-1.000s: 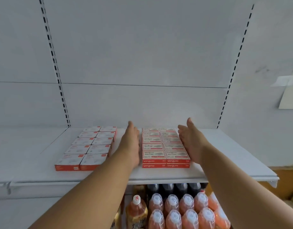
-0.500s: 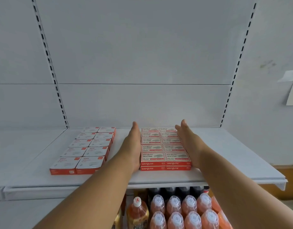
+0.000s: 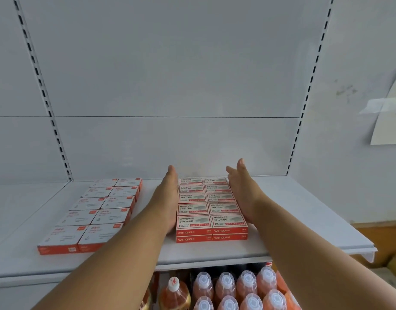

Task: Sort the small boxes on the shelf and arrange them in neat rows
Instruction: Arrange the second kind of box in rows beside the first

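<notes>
With my left hand (image 3: 168,198) and right hand (image 3: 243,193) flat, fingers straight, flanking the stapler boxes (image 3: 211,209) mid-shelf (image 3: 293,220), I judge I'm squaring 2 columns. Next: check alignment against the white boxes (image 3: 96,213) to the left.

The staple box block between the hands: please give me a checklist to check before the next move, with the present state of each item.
1. Left hand flat against the left side of the staple box block: ok.
2. Right hand flat along the block's right side: ok; contact at the back, cannot tell.
3. Two columns straight, front edges level: ok.
4. Lower layer aligned under the top layer: ok at the front, cannot tell behind.
5. Gap kept to the white-topped box group: ok.
6. Block fully on the shelf: ok.
</notes>
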A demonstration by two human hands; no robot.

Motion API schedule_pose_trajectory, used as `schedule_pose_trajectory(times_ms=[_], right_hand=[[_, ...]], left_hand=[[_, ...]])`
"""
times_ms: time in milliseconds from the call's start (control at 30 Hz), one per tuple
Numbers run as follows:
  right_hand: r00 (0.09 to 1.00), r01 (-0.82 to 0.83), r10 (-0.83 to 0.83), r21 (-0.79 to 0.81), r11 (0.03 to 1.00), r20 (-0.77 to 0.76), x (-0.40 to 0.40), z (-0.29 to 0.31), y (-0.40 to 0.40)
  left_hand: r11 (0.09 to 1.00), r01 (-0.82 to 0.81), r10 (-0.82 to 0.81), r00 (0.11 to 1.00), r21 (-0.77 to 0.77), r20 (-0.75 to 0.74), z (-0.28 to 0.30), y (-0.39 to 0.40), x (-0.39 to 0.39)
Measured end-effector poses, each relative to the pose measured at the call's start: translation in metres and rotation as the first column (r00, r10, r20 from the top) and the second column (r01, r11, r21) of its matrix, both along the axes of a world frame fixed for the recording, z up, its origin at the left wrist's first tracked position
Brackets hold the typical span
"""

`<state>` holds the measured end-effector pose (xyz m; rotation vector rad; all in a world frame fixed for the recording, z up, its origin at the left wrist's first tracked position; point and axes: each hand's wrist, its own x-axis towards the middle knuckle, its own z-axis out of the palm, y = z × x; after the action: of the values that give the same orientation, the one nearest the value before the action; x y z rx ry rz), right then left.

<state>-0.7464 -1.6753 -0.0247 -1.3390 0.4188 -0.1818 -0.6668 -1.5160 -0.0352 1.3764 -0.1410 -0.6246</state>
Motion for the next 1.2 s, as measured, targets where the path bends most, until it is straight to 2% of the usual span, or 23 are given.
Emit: schedule_pose_trajectory(times_ms=[100,167,267,433,500,633,800,900,933,967,1000,1067,1133,1200], right_hand=[[1.0,0.004,-0.003,-0.074,0.997,0.012,-0.001,-0.001,0.0],[1.0,-0.003,0.009,-0.204,0.979,0.028,0.001,-0.005,-0.005],[0.996,-0.076,0.069,-0.149,0.986,-0.05,0.002,0.004,-0.003],[0.993,-0.054,0.043,-0.095,0.994,-0.114,0.007,0.016,-0.004],[0.988,-0.069,0.049,-0.137,0.988,-0.145,0.011,0.012,-0.006],[0.982,-0.083,0.035,-0.257,0.963,-0.187,0.016,0.007,-0.007],[0.98,-0.107,0.053,-0.281,0.954,-0.191,0.017,0.002,-0.009],[0.975,-0.133,0.065,-0.318,0.939,-0.214,0.011,0.009,-0.004],[0.972,-0.138,0.063,-0.333,0.933,-0.225,0.005,0.013,0.001],[0.971,-0.164,0.067,-0.436,0.885,-0.229,0.002,0.013,0.001],[0.975,-0.18,0.073,-0.561,0.808,-0.208,-0.001,0.013,0.001],[0.986,-0.161,0.067,-0.798,0.581,-0.15,-0.013,0.012,-0.001],[0.992,-0.123,0.069,-0.921,0.37,-0.105,-0.028,0.016,-0.001],[0.991,-0.093,0.111,-0.972,0.214,-0.07,-0.045,0.017,0.0]], left_hand=[[1.0,0.019,-0.019,1.0,-0.017,-0.011,-0.003,-0.001,0.001],[1.0,0.022,-0.022,1.0,-0.017,-0.015,-0.004,0.0,0.003],[1.0,0.01,-0.011,1.0,0.014,0.021,-0.002,0.0,0.007],[0.998,-0.059,0.058,0.998,0.031,0.023,0.01,-0.003,0.017],[0.999,-0.034,0.034,0.999,0.0,-0.015,0.012,-0.005,0.017],[1.0,-0.012,0.011,0.999,0.018,0.031,0.007,-0.011,0.015],[1.0,0.009,-0.011,0.997,0.029,0.07,0.009,-0.009,0.011],[0.994,0.035,-0.041,0.998,0.106,0.055,0.015,-0.004,0.003],[0.986,0.048,-0.062,0.994,0.159,0.084,0.016,-0.003,0.001],[0.967,0.042,-0.091,0.978,0.25,0.187,0.018,-0.003,-0.001],[0.933,0.001,-0.129,0.934,0.36,0.333,0.019,-0.001,-0.003],[0.838,-0.132,-0.255,0.764,0.53,0.593,0.023,0.005,-0.012],[0.77,-0.225,-0.406,0.549,0.597,0.73,0.024,0.016,-0.021],[0.732,-0.263,-0.537,0.344,0.628,0.77,0.022,0.029,-0.031]])
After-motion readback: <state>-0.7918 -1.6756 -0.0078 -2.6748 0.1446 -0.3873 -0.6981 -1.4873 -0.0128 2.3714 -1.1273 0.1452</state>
